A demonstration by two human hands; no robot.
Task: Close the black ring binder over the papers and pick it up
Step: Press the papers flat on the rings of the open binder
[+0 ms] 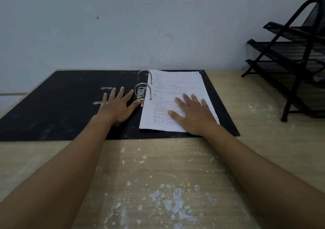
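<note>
The black ring binder (58,105) lies wide open and flat on the wooden table. Its two metal rings (142,86) arch closed over the spine, threaded through a stack of printed white papers (175,89) on the right cover. My left hand (117,105) rests flat, fingers spread, on the left cover beside the spine; its thumb touches the metal lever mechanism (142,95). My right hand (191,116) lies flat with spread fingers on the lower part of the papers. Neither hand grips anything.
A black mesh tiered document rack (292,52) stands at the right rear of the table (167,176). The pale wall runs right behind the binder. White flecks mark the tabletop near me. The table's left edge is under the binder's left cover.
</note>
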